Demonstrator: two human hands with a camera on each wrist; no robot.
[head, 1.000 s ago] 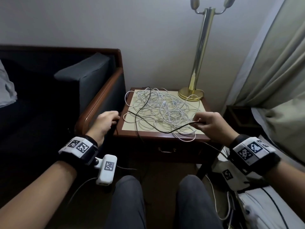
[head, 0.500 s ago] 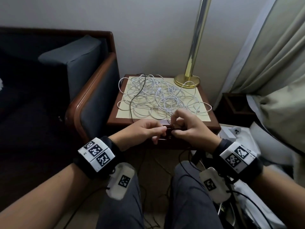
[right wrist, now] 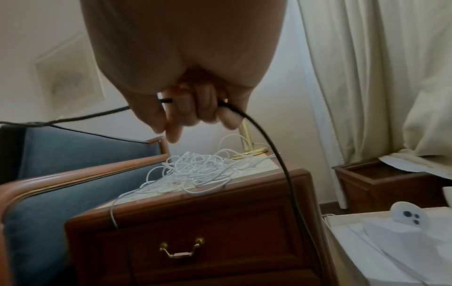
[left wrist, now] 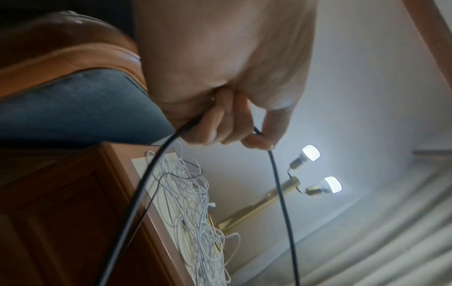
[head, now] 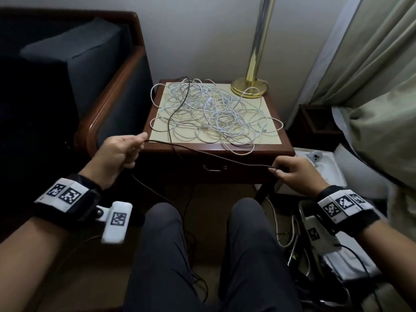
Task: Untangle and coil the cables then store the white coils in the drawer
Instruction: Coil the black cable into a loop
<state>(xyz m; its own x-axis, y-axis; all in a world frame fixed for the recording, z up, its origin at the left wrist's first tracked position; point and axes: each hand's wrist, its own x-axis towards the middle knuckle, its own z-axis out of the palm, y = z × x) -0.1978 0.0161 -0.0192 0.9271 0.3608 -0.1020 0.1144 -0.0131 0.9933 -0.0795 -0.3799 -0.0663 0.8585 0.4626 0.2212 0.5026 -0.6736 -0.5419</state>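
A tangle of white cables (head: pixel 213 113) lies on the cream top of the wooden nightstand (head: pixel 276 152); it also shows in the wrist views as white cables (left wrist: pixel 195 222) and white cables (right wrist: pixel 193 170). A black cable (head: pixel 209 155) runs out of the tangle and is stretched in front of the nightstand between my hands. My left hand (head: pixel 126 149) pinches it at the left front corner, fingers curled round the black cable (left wrist: pixel 276 183). My right hand (head: pixel 290 172) grips its other part, the black cable (right wrist: pixel 274 147), at the right. The drawer (right wrist: pixel 220 247) with a brass handle (head: pixel 213 168) is closed.
A brass lamp base (head: pixel 248 87) stands on the nightstand's back right corner. A dark blue armchair with a wooden arm (head: pixel 108 102) is at the left. Curtains (head: pixel 371 64) hang at the right. White boxes (head: pixel 324 167) and loose wires lie on the floor beside my knees.
My hands were together at the nightstand's front edge half a second ago. They have moved apart, drawing a length of the black cable taut between them.
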